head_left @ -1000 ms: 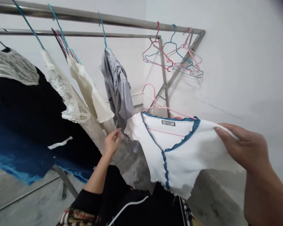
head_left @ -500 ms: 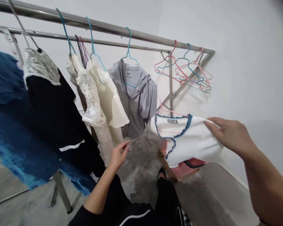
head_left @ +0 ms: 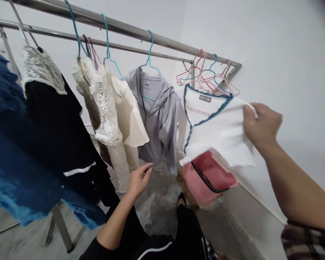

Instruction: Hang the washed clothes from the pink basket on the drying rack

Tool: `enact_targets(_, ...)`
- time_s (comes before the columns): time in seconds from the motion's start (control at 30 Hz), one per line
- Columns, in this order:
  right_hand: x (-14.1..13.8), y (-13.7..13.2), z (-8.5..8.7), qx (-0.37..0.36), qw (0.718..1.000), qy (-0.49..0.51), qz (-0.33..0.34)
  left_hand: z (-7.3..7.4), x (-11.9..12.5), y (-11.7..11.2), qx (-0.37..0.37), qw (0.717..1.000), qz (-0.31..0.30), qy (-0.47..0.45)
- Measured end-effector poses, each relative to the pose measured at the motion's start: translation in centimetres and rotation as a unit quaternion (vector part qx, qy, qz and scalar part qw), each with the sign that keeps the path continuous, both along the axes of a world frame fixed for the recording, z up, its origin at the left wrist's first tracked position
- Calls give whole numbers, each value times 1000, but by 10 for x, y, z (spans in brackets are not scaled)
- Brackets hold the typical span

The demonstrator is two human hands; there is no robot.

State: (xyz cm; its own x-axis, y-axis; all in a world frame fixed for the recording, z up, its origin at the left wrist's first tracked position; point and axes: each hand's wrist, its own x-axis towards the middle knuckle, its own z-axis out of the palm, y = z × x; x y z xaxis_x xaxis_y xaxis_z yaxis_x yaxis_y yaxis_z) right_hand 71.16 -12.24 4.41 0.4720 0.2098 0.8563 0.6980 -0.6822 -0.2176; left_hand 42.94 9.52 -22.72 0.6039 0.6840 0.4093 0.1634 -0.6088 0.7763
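Note:
A white top [head_left: 219, 133] with dark blue ruffled trim hangs on a pink hanger [head_left: 202, 59], whose hook is at the rail among other hangers; whether it rests on the bar I cannot tell. My right hand [head_left: 262, 124] is closed on the top's right shoulder edge and pulls the cloth out to the side. My left hand [head_left: 139, 180] is held low, fingers loosely stretched with nothing in them. Behind it hang a cream garment [head_left: 131, 122] and a grey hooded jacket [head_left: 157, 119] on a turquoise hanger [head_left: 149, 54].
A metal clothes rail [head_left: 124, 27] runs across the view. Black [head_left: 59, 126] and blue [head_left: 11, 151] garments hang at the left. A pink basket [head_left: 206, 180] with a dark handle stands on a cardboard box [head_left: 186, 189] by the white wall [head_left: 287, 90].
My right hand has raised the white top, and its pink hanger's hook has come up to the rail. More of the pink basket shows beneath. My left hand has barely moved.

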Motion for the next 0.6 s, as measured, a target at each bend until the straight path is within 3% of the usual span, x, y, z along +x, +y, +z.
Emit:
enact_targets(0.2, 12, 87, 48, 52, 997, 27, 55, 3, -7, -5, 27, 1000, 4, -2)
enact_targets(0.33, 5, 131, 67, 43, 993, 54, 91, 1, -9, -5, 29, 1000, 2, -3)
enact_targets(0.47, -2, 147, 67, 37, 990, 73, 116, -2, -5, -4, 20, 1000, 1, 0)
enact_targets(0.6, 4, 148, 51, -1, 984, 67, 167, -7, 6, -6, 18, 1000, -14, 16)
